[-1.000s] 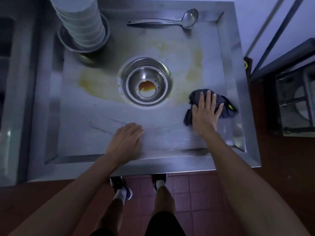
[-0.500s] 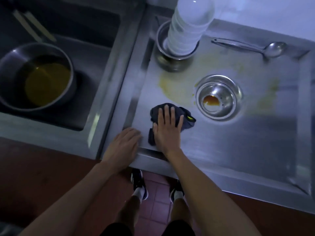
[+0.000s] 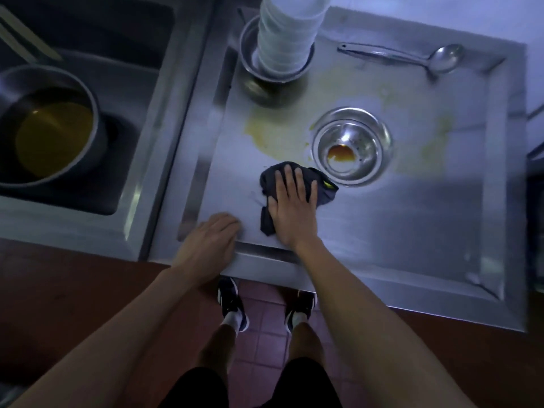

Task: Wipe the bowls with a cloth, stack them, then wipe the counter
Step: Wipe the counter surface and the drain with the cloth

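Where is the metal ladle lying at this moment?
In the head view, the ladle lies at the counter's far right, right of the stacked bowls and beyond the drain.

Dark grey cloth [image 3: 297, 184] with a yellow-green patch, white bowls [image 3: 287, 33], seemingly yellowish-brown stains [image 3: 265, 134].

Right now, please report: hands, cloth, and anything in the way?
Right hand flat on cloth, left hand resting on counter edge. Yellow stain not yet wiped. Bowls stacked; ladle and drain ahead.

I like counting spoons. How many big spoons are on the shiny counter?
1. The ladle lies at the counter's far right corner, beyond the drain. Others could hide behind the bowl stack.
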